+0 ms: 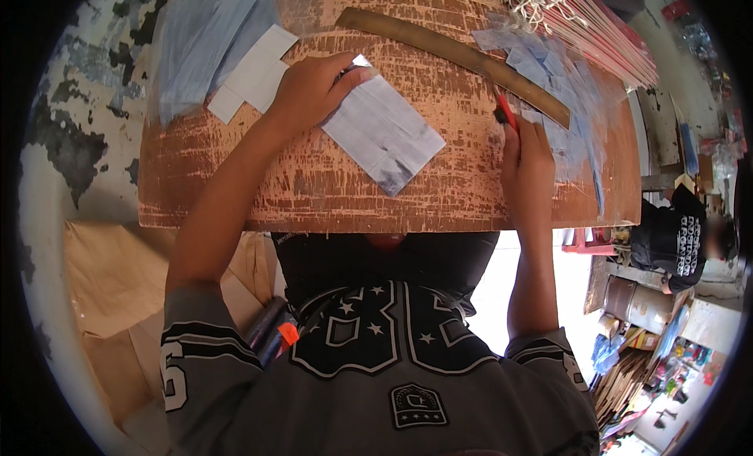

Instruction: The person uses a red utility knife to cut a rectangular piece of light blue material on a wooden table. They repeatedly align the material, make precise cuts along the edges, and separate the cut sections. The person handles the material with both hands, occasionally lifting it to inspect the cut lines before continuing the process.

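Observation:
A flat, whitish-silver rectangular packet (384, 130) with a shiny, plastic-like surface lies slanted on the worn wooden table (463, 189). My left hand (314, 87) grips its upper left edge, the thumb over the top. Beside that hand, partly under the wrist, are white card pieces (263, 67). To the right, my right hand (529, 154) is closed around a red cutter (508, 113) with a black part, its thin tip pointing away from me. Just beyond the cutter lies a long brown strip (455, 54), like a wooden ruler.
Clear bluish plastic sheets (204, 48) cover the far left, and more plastic pieces (561, 79) lie at the right. A bundle of pinkish-red sticks with white strings (588, 32) sits far right. Brown paper (118, 283) is below left. Another person (667, 236) is off to the right.

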{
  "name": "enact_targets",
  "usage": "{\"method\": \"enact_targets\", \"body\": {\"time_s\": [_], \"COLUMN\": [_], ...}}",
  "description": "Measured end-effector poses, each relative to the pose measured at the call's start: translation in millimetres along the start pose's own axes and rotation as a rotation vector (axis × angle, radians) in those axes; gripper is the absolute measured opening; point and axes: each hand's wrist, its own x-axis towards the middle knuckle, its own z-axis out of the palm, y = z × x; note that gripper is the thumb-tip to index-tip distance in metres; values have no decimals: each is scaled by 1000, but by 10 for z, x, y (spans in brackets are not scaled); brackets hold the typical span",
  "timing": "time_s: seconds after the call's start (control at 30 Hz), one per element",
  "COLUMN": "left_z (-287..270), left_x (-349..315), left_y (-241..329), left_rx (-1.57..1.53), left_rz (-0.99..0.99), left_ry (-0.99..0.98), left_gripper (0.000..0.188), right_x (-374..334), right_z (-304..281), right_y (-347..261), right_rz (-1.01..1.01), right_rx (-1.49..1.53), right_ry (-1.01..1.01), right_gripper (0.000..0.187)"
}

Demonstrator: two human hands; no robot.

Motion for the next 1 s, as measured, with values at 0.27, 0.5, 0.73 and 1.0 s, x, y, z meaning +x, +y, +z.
{"method": "enact_targets", "body": {"time_s": [0.27, 0.5, 0.73, 1.0], "left_z": [-21, -21, 27, -11], "left_x": [40, 58, 56, 53], "left_y": [25, 44, 14, 26], "left_rx": [16, -6, -1, 36], "left_rz": [-64, -65, -28, -38], "left_ry": [-105, -102, -40, -100], "left_gripper": [50, 50, 46, 45], "right_x": [-482, -481, -499, -347], "right_z": [-212, -146, -144, -255], "right_y": [-484, -491, -526, -587], "right_rz": [-108, -121, -168, -253], "right_rx": [225, 209, 146, -11], "right_ry": [-480, -516, -496, -587], "right_gripper": [55, 59, 59, 68]}}
